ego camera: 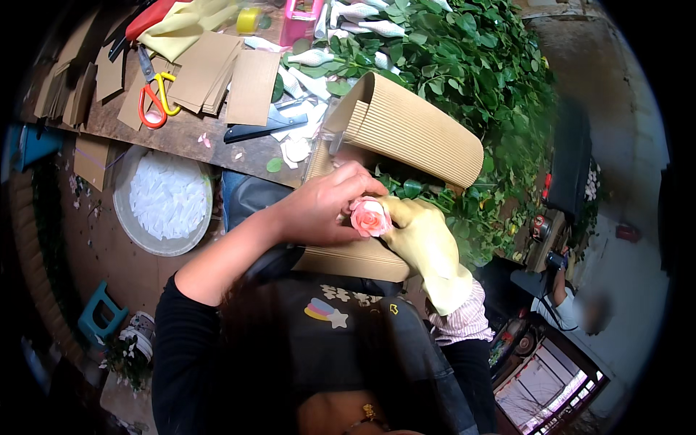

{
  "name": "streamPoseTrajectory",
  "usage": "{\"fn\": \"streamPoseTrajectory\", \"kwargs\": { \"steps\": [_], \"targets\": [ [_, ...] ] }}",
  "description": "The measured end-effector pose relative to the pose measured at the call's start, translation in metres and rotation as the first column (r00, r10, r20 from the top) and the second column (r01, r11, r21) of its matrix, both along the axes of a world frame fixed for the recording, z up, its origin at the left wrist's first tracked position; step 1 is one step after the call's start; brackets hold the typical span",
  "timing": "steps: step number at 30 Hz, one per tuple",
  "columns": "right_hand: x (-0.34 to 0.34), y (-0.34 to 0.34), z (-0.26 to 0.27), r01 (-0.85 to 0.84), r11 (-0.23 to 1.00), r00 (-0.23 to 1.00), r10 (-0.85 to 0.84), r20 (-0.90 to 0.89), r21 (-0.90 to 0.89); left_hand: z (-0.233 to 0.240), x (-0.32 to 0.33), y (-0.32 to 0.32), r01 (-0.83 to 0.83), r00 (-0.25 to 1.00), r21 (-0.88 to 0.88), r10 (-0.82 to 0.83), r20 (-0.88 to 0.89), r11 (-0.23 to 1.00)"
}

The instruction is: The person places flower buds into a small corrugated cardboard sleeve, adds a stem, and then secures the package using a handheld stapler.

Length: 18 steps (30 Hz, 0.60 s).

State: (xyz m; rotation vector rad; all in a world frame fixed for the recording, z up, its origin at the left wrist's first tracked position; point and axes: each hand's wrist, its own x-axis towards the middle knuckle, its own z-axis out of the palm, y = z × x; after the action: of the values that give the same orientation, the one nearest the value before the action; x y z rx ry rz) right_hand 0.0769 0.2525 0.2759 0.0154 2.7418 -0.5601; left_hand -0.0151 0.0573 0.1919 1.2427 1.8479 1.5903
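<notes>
A pink rose (pixel 371 216) stands head-up between my two hands, in front of my apron. My bare left hand (pixel 331 206) curls around the bloom's left side, fingers against the petals. My right hand (pixel 416 228), in a pale yellow rubber glove, closes on the rose from the right, just below the bloom; the stem is hidden. Beneath and behind my hands lies corrugated brown cardboard (pixel 413 130), its far part curled over in a loop, with green leaves inside. Several rose heads in white mesh sleeves (pixel 311 57) lie beyond it.
Red-and-yellow-handled scissors (pixel 160 100), flat cardboard pieces (pixel 253 87) and a black stapler (pixel 265 128) lie on the wooden table (pixel 190 140). A tub of white strips (pixel 168 196) stands at left. Leafy stems (pixel 467 70) are heaped at the back right. Another person (pixel 560 304) is at far right.
</notes>
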Motion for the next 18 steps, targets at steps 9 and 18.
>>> {"fn": "streamPoseTrajectory", "kwargs": {
  "steps": [9,18],
  "targets": [
    [0.023,-0.002,0.008,0.181,0.979,0.981,-0.187,-0.054,-0.097,0.037,0.007,-0.004,0.063,0.996,-0.067,-0.058,0.073,0.996],
    [0.035,0.001,-0.006,0.128,0.988,0.950,-0.147,-0.277,-0.087,0.048,0.026,0.009,-0.054,0.998,-0.154,0.056,0.010,0.987]
  ]
}}
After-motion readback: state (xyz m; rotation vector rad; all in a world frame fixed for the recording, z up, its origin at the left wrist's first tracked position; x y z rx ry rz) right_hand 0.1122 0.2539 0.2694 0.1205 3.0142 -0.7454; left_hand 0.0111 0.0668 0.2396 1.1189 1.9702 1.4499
